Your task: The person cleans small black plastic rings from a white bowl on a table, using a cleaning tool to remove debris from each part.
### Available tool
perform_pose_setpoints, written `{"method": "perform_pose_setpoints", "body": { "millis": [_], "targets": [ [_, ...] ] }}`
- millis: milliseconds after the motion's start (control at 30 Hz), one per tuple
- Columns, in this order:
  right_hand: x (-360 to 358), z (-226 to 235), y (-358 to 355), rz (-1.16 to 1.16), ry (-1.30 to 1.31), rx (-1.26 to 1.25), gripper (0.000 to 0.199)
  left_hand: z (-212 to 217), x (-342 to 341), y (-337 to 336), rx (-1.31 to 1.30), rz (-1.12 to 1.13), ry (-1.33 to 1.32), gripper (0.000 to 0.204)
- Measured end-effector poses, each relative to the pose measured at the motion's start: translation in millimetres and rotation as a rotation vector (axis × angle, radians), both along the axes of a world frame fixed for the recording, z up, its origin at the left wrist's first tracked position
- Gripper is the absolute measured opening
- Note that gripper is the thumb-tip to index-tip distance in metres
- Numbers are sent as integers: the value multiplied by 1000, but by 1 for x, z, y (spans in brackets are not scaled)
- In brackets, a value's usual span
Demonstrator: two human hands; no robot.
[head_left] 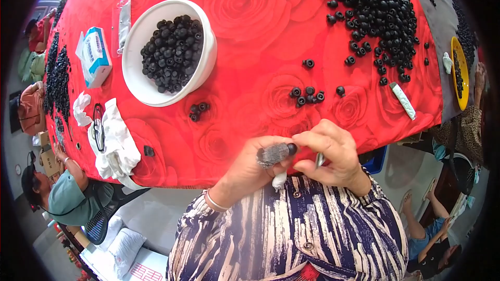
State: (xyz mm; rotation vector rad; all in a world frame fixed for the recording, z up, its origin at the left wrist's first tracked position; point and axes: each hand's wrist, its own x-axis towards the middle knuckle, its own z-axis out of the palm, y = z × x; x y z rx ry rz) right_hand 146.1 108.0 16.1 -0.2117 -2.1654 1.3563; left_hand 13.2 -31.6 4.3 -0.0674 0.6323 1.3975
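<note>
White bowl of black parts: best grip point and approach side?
Take the white bowl by its bare near rim, from the person's left-front. The wall is wide and flares outward, so a pinch over the lip suits best. The black parts lie heaped toward the far side, leaving the near rim free. Keep it level.

Concealed and cut-off items

Slim metal tool [319, 160] mostly buried inside right hand [333, 153]; black ring pile [375, 10] cut by top edge; bench [250, 67] far end unseen.

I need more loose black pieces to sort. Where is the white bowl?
In the head view, the white bowl sits on the red tablecloth, upper left, beside a small blue-and-white box.
</note>
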Motion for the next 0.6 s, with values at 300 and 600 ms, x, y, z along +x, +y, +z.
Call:
{"method": "perform_pose_setpoints", "body": {
  "millis": [300, 600],
  "targets": [
    [-1, -2, -11, -58, 163, 346, 36, -2, 4, -6, 31, -59, -137, 22],
    [4, -3, -19, -115, 225, 355, 37, 5, 14, -7, -24, -38, -58, 21]
  ]
}}
